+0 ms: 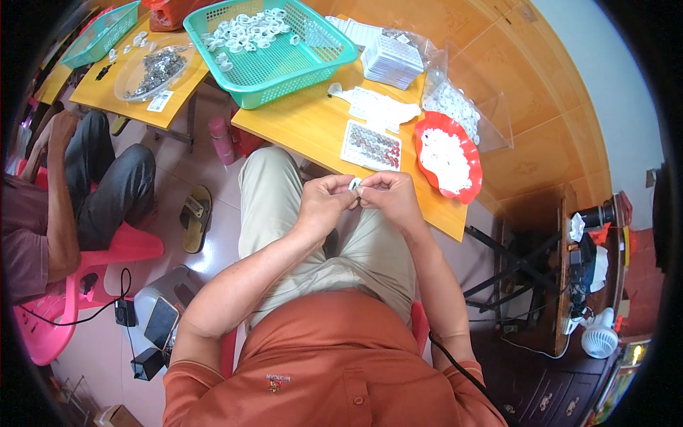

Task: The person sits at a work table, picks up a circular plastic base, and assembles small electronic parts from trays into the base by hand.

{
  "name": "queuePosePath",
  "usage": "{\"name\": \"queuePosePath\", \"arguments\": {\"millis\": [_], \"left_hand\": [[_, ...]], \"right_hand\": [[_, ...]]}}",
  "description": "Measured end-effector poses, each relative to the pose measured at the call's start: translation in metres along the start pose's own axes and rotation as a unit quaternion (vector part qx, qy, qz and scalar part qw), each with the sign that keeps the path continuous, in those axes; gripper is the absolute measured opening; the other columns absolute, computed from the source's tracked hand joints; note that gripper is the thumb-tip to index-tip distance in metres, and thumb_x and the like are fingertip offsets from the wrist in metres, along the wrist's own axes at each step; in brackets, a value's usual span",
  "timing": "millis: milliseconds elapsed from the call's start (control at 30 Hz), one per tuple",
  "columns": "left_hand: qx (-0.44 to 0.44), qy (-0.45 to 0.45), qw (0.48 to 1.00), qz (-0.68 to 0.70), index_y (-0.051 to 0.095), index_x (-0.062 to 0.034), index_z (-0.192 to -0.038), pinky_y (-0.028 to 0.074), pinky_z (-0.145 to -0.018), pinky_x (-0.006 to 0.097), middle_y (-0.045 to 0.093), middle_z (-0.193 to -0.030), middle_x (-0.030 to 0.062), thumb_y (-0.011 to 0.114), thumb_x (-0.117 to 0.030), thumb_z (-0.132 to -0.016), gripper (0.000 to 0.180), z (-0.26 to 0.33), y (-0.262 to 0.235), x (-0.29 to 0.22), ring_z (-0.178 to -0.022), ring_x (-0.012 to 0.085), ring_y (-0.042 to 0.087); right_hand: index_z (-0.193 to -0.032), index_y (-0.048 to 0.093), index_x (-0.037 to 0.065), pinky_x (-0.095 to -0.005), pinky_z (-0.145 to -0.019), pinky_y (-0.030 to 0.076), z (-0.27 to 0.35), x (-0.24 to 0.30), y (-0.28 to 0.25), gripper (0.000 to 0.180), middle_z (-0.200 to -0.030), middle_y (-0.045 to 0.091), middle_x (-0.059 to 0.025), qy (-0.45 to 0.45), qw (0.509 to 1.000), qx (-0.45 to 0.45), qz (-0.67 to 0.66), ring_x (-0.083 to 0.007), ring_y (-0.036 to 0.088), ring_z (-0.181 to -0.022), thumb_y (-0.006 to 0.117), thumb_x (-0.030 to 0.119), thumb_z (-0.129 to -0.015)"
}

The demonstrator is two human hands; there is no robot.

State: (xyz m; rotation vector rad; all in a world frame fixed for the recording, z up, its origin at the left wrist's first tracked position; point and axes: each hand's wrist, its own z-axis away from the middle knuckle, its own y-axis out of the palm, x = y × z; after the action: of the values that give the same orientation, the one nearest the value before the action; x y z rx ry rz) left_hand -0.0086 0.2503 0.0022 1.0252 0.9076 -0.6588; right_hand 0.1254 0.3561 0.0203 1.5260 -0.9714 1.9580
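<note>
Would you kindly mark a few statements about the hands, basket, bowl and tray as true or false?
1. Both hands, left hand and right hand, pinch one small white ring together. True.
2. The green basket holds red rings. False: its rings are white.
3. The red bowl holds white pieces. True.
4. The small tray lies on the floor. False: it lies on the table, beside the bowl.
5. A pink bottle stands on the floor. True.
</note>
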Motion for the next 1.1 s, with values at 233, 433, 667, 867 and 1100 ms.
{"name": "queuePosePath", "arguments": {"millis": [233,433,667,867,1100], "left_hand": [[-0.008,0.009,0.999,0.038,0.062,0.0117,-0.111,0.049,-0.063,0.022,0.067,-0.084,0.0086,0.062,0.002,-0.085,0.028,-0.002,0.002,0.003,-0.07,0.0096,0.06],[0.006,0.039,0.999,0.021,0.061,0.0123,-0.114,0.05,-0.063,0.022,0.067,-0.085,0.0088,0.061,0.002,-0.086,0.03,-0.004,-0.001,0.007,-0.07,0.009,0.06],[0.01,0.048,0.999,-0.007,0.063,0.0088,-0.114,0.05,-0.066,0.021,0.067,-0.086,0.0064,0.062,0.001,-0.087,0.028,-0.003,0.0,0.004,-0.073,0.0085,0.061],[0.015,0.049,0.999,-0.004,0.062,0.0105,-0.114,0.052,-0.067,0.021,0.069,-0.09,0.0098,0.062,0.001,-0.086,0.029,-0.004,0.0,0.006,-0.075,0.0096,0.063],[0.013,0.045,0.999,0.014,0.062,0.0103,-0.114,0.05,-0.065,0.021,0.068,-0.086,0.0079,0.061,0.001,-0.088,0.028,-0.006,-0.001,0.01,-0.071,0.0078,0.061]], "right_hand": [[-0.09,0.059,0.002,-0.0269,-0.064,0.059,0.003,0.006,-0.004,0.016,-0.087,0.068,-0.0091,0.151,0.972,0.021,-0.177,-0.0164,0.068,-0.07,0.071,0.003,-0.08],[-0.093,0.059,0.002,-0.0281,-0.066,0.059,0.004,0.003,-0.003,0.015,-0.086,0.068,-0.0098,0.137,0.972,0.013,-0.189,-0.018,0.069,-0.072,0.068,0.001,-0.081],[-0.093,0.06,0.001,-0.0292,-0.069,0.059,0.01,0.002,0.005,0.014,-0.086,0.068,-0.0105,0.118,0.968,-0.014,-0.219,-0.0186,0.069,-0.073,0.068,0.0,-0.081],[-0.094,0.06,0.001,-0.0291,-0.069,0.059,0.011,-0.003,0.005,0.014,-0.086,0.068,-0.0107,0.107,0.967,-0.021,-0.23,-0.0185,0.069,-0.074,0.067,0.0,-0.082],[-0.096,0.061,0.002,-0.0302,-0.071,0.058,0.015,0.0,0.004,0.014,-0.088,0.069,-0.0096,0.108,0.965,-0.009,-0.24,-0.0191,0.07,-0.076,0.067,0.003,-0.083]]}}
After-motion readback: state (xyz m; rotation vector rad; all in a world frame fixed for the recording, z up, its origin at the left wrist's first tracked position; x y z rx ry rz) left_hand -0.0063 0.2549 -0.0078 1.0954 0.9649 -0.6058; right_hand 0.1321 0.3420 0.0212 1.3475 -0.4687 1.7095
